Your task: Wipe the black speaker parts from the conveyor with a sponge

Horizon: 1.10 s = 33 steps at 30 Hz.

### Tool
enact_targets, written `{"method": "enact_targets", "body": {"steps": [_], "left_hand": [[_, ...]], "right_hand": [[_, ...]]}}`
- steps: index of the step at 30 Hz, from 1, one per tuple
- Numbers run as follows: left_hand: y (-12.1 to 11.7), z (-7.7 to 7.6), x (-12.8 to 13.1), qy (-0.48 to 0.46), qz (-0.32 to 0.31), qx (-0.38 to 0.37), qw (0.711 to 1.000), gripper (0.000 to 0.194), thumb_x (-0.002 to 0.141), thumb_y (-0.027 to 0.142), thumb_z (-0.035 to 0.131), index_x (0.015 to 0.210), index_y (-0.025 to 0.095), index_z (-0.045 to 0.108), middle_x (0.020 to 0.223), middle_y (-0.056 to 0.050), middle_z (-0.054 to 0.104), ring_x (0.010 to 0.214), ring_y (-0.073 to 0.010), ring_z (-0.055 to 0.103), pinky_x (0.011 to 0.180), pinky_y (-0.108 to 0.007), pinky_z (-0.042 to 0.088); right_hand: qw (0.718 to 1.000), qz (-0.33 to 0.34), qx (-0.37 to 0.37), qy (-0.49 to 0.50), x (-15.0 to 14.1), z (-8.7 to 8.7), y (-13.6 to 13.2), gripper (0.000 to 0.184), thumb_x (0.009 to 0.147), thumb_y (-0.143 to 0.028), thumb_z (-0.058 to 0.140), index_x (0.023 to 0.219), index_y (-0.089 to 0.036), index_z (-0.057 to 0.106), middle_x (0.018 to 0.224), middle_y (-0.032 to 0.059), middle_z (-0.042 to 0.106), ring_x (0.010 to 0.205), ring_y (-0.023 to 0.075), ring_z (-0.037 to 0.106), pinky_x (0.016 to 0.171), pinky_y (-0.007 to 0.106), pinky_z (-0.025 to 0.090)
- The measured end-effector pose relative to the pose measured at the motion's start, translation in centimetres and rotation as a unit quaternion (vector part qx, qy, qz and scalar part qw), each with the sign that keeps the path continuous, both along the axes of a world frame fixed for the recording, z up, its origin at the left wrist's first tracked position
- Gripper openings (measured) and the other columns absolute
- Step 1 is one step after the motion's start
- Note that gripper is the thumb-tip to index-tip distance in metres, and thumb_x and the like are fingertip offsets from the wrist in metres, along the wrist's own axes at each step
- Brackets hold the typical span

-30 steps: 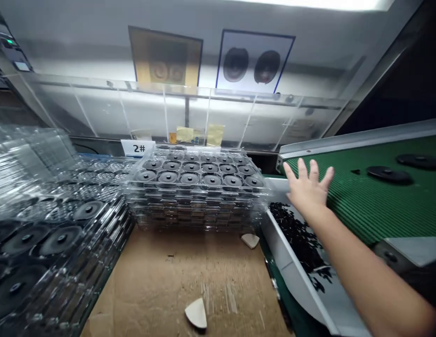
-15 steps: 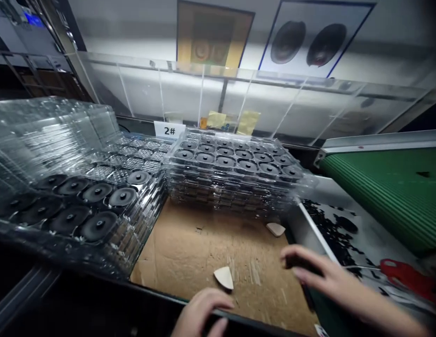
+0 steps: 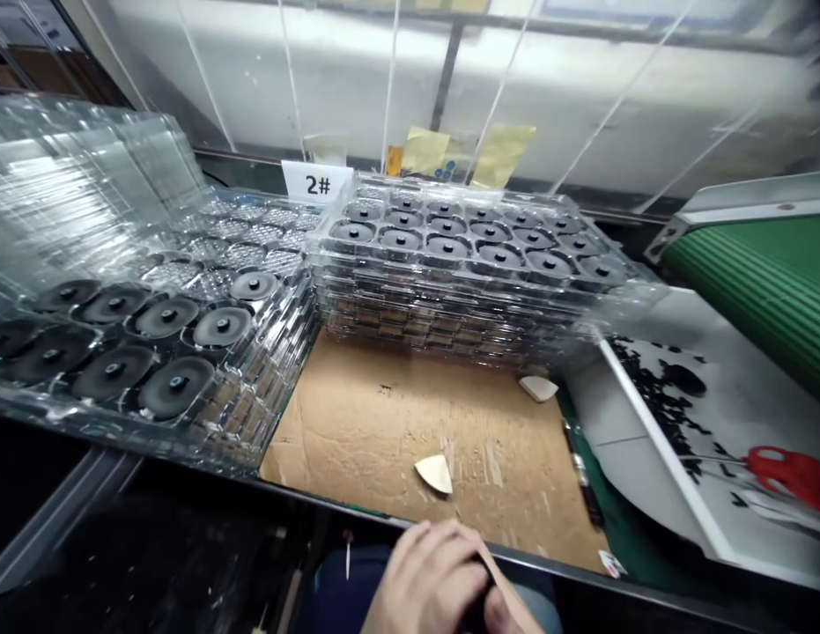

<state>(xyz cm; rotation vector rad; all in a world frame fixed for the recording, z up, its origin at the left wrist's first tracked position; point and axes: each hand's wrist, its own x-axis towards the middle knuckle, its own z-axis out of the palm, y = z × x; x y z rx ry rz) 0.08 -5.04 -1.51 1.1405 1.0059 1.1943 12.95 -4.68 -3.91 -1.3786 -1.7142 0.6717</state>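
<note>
Because the bottom edge of the view cuts them off, the two bare hands (image 3: 426,586) are hard to read: the curled fingers (image 3: 410,563) seem closed on a thin tan strip (image 3: 512,603), but I cannot tell which hand grips it. They are just past a brown cardboard sheet (image 3: 383,440). Stacked clear plastic trays (image 3: 462,304) of round black discs (image 3: 498,255) stand behind, probably grouped under a white "2#" card (image 3: 317,183).
</note>
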Motion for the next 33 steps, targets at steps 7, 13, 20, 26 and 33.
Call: {"method": "enact_targets", "body": {"steps": [7,13,20,26,33], "left_hand": [[1.5,0.3,-5.7,-0.391,0.046,-0.309,0.866,0.058,0.064,0.03,0.077,0.117,0.033,0.054,0.13,-0.008,0.054,0.115,-0.0333,0.054,0.098,-0.048,0.039],[2.0,0.9,-6.9,-0.446,0.054,-0.316,0.836,0.052,0.061,0.034,0.077,0.109,0.028,0.059,0.122,-0.008,0.06,0.115,-0.0336,0.054,0.093,-0.038,0.045],[2.3,1.5,-5.6,-0.382,0.074,-0.318,0.865,0.067,0.051,0.034,0.083,0.113,0.022,0.06,0.116,-0.012,0.065,0.106,-0.0298,0.06,0.089,-0.036,0.047],[2.9,2.3,-5.1,-0.365,0.088,-0.331,0.866,0.051,0.049,0.028,0.086,0.097,0.024,0.07,0.096,-0.006,0.073,0.088,-0.0181,0.067,0.079,-0.022,0.049],[2.8,3.4,-3.7,-0.334,0.033,-0.283,0.899,0.061,0.041,0.036,0.086,0.099,0.025,0.07,0.101,-0.005,0.072,0.097,-0.0214,0.064,0.09,-0.027,0.046]], "right_hand": [[0.991,-0.037,-0.064,-0.115,2.6,-2.6,6.6,0.038,0.086,-0.043,0.051,0.117,-0.023,0.058,0.085,0.0054,0.058,0.057,0.0146,0.06,0.055,0.03,0.054],[0.993,0.04,-0.049,-0.098,0.8,-4.1,6.1,0.025,0.087,-0.036,0.049,0.098,-0.022,0.066,0.096,0.0077,0.065,0.087,0.0206,0.065,0.077,0.033,0.054],[0.995,0.057,-0.053,-0.059,-1.4,4.2,7.0,0.017,0.087,-0.03,0.052,0.098,-0.023,0.063,0.081,0.0022,0.066,0.059,0.0119,0.059,0.05,0.021,0.05],[0.964,0.264,0.002,0.02,-5.1,10.1,5.5,0.028,0.083,-0.006,0.046,0.105,-0.018,0.059,0.087,0.0043,0.066,0.076,0.0112,0.063,0.068,0.019,0.053],[0.981,0.179,0.061,0.045,-3.8,10.3,5.3,0.029,0.084,-0.006,0.047,0.109,-0.015,0.058,0.087,0.0065,0.066,0.078,0.0126,0.062,0.072,0.022,0.052]]}}
